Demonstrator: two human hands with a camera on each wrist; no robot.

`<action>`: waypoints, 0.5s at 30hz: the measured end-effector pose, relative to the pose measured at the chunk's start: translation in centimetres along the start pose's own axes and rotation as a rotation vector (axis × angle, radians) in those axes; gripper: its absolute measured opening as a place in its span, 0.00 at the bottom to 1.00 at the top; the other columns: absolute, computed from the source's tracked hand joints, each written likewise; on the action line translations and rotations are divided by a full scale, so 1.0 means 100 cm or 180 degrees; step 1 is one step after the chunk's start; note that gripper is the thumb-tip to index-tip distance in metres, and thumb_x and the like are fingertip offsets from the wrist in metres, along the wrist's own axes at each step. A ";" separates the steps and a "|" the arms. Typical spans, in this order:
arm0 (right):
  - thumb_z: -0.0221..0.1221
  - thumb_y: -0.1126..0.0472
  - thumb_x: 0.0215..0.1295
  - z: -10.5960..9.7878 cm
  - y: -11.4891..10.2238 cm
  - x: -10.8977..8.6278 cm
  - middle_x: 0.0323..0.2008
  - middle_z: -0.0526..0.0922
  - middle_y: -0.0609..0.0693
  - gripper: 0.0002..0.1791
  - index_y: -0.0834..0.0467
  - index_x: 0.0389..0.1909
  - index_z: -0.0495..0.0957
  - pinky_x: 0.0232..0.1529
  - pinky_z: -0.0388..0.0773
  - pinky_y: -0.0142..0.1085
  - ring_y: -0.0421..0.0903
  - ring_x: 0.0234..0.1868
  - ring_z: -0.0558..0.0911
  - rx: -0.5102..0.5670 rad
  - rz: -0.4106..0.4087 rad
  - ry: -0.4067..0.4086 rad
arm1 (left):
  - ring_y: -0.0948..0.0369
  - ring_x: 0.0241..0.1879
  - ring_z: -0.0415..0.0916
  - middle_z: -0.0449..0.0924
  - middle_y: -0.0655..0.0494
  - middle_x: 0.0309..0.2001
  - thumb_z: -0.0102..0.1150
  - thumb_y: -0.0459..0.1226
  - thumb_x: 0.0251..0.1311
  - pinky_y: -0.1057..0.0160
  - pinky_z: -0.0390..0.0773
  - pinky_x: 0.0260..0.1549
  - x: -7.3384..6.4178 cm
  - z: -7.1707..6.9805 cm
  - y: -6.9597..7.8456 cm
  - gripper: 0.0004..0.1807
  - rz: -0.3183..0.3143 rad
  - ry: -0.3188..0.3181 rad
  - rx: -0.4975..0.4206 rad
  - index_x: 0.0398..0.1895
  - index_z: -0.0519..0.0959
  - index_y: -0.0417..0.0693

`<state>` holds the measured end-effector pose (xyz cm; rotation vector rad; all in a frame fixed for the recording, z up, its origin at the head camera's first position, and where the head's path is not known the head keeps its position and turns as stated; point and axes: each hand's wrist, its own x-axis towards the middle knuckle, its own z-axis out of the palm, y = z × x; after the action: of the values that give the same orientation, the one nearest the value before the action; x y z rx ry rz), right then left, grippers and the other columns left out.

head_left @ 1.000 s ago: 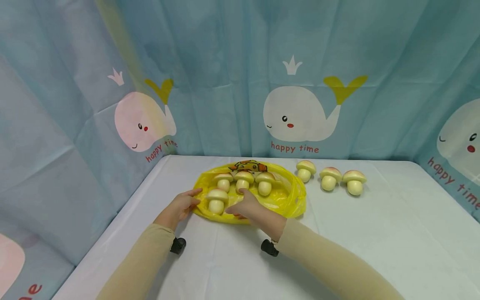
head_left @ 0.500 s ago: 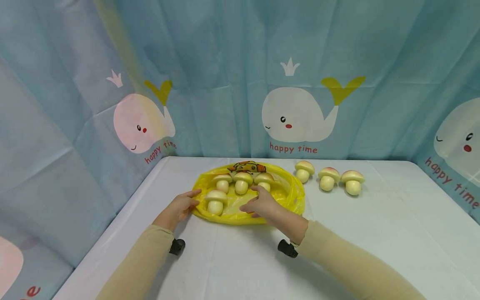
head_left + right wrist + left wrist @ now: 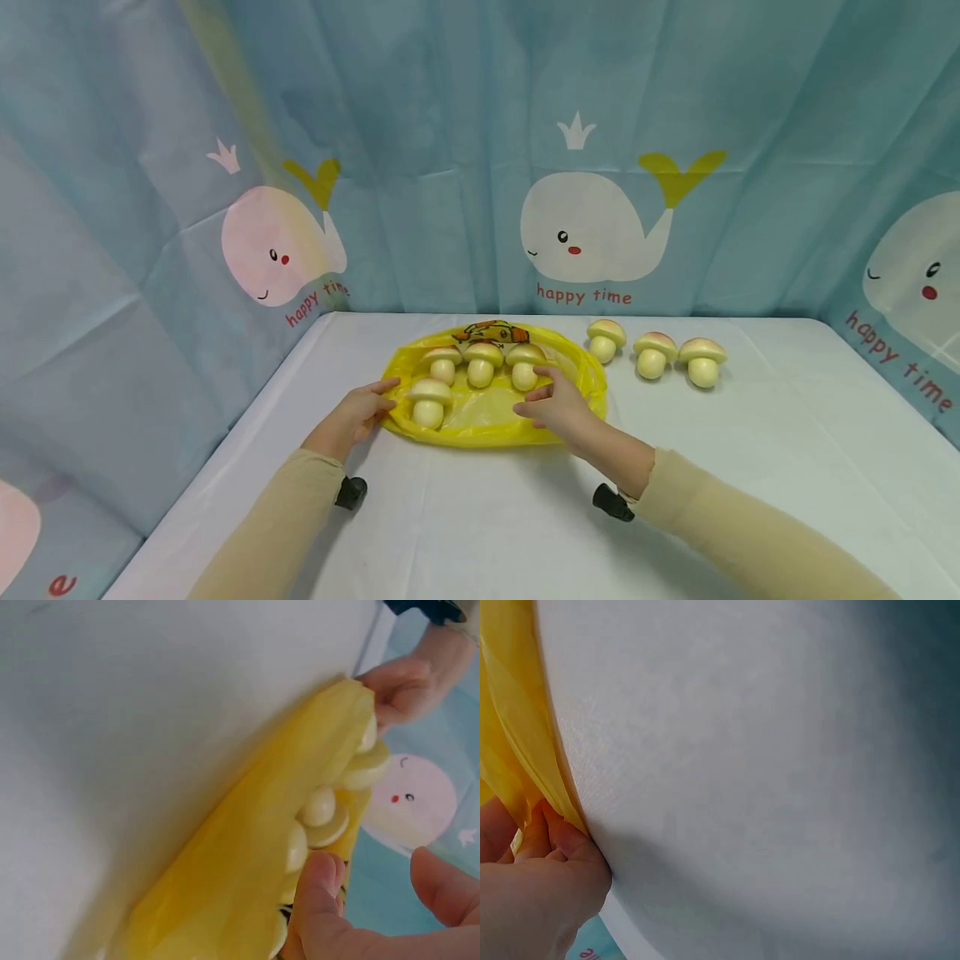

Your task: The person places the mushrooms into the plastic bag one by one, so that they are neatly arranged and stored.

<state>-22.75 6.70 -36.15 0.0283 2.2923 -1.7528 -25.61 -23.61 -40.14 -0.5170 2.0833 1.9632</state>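
Observation:
A yellow plastic bag (image 3: 480, 436) lies spread with its mouth wide on the white table. In the head view, toy mushrooms stand inside it: a row of three at the back, with a middle one (image 3: 481, 371), and one mushroom (image 3: 428, 414) at the front left. My left hand (image 3: 352, 419) pinches the bag's left rim; the left wrist view shows the fingers on the yellow film (image 3: 514, 697). Above the bag's right part hovers my right hand (image 3: 564, 408), thumb and fingers apart and holding nothing. It partly covers the bag's front right rim.
Three more toy mushrooms stand on the table right of the bag: a back one (image 3: 606, 341), a middle one (image 3: 654, 355) and a right one (image 3: 702, 362). A blue curtain (image 3: 450, 233) with whale prints hangs along the table's back and left edges.
My right hand has drawn back to the right, from beside the front left mushroom to the bag's right part. The left hand keeps its hold on the rim.

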 end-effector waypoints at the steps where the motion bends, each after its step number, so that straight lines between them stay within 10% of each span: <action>1: 0.65 0.69 0.60 -0.002 0.001 0.000 0.42 0.74 0.58 0.39 0.62 0.70 0.58 0.46 0.79 0.45 0.51 0.40 0.77 0.0001 -0.0008 0.0017 | 0.50 0.69 0.50 0.41 0.39 0.76 0.43 0.22 0.68 0.59 0.58 0.63 0.000 0.000 0.000 0.31 0.0001 0.0000 0.0006 0.74 0.57 0.40; 15: 0.63 0.69 0.63 -0.032 0.010 -0.007 0.43 0.75 0.59 0.36 0.65 0.70 0.58 0.43 0.80 0.41 0.49 0.39 0.78 0.0045 -0.0041 0.0172 | 0.51 0.65 0.52 0.41 0.38 0.76 0.43 0.22 0.68 0.60 0.60 0.60 0.000 0.000 0.000 0.31 0.0018 0.0003 0.0023 0.74 0.57 0.39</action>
<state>-22.50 10.10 -36.15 0.0642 2.3228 -1.7959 -25.63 -23.62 -40.19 -0.5113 2.0938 1.9581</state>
